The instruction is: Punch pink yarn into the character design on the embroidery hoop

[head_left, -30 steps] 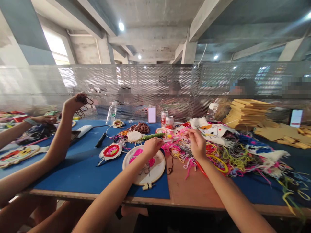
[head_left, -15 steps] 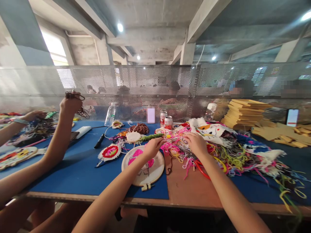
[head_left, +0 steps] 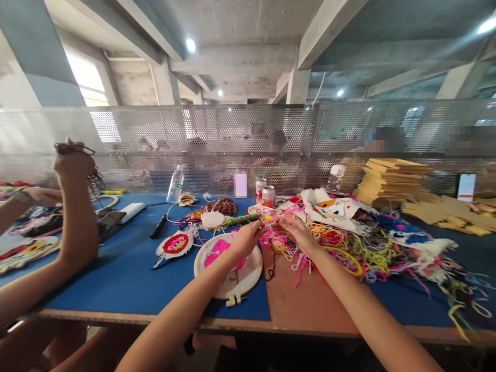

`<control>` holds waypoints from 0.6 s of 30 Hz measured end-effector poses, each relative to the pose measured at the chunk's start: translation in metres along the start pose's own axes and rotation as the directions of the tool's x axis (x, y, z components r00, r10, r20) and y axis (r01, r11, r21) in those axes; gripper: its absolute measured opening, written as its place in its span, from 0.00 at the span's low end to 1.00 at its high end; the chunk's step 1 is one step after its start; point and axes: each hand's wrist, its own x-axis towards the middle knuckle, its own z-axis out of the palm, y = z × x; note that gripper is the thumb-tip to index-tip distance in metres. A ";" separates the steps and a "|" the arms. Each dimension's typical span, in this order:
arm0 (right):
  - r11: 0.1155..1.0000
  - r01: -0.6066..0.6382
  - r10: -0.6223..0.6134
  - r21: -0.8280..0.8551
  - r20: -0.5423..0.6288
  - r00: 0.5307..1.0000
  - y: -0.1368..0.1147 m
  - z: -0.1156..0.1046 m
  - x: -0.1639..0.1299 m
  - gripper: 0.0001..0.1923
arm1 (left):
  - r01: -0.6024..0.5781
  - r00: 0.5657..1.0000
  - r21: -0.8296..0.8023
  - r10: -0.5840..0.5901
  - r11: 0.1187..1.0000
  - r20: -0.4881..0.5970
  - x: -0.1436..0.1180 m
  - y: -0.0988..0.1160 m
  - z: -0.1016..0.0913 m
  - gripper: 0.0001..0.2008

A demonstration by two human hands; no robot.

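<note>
Nearest the body, below the left fingers, the embroidery hoop (head_left: pixel 248 276) lies on the blue mat (head_left: pixel 127 284), partly covered by the left forearm. Its cloth looks part done: solid pink patches (head_left: pixel 218 252) fill the upper area, while drawn lines lower down cross bare white and appear to be left unfilled; the forearm hides too much to say how much remains.

Past the hoop's upper right edge, the left hand (head_left: pixel 248 238) has its fingers closed on a thin metal tool (head_left: pixel 270 225), which reaches toward the right hand (head_left: pixel 299 235). The right fingers are bent and drawn together; pink yarn shows at their tips, but whether they pinch it cannot be told. With the tool apart from the cloth, stitching seems paused while yarn and tool are handled.

To the right of the right fingers spreads a heap of loose yarn (head_left: pixel 374 253). Left of the left fingers lies a round red-and-pink piece (head_left: pixel 176 244), its centre fully filled; just beyond them is a green bundle (head_left: pixel 242 220). Well to their left, a co-worker's raised hand (head_left: pixel 75 163) holds dark yarn. Farther ahead stand two drink cans (head_left: pixel 268 196), then a perforated partition (head_left: pixel 232 129).
</note>
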 end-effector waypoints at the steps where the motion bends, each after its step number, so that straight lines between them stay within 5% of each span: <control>1: 0.994 -0.021 0.023 0.109 -0.013 1.000 -0.001 0.004 -0.001 0.17 | 0.005 1.000 0.010 -0.006 1.000 0.005 0.000 0.002 0.000 0.12; 8: 0.967 0.000 0.052 0.254 -0.198 0.979 0.001 0.012 -0.003 0.17 | -0.005 0.999 0.011 0.004 1.000 0.035 -0.002 0.009 0.000 0.11; 18: 0.950 0.033 0.054 0.309 -0.269 0.962 0.013 0.015 -0.002 0.15 | 0.035 0.998 0.041 -0.038 0.999 0.050 -0.005 0.016 0.005 0.10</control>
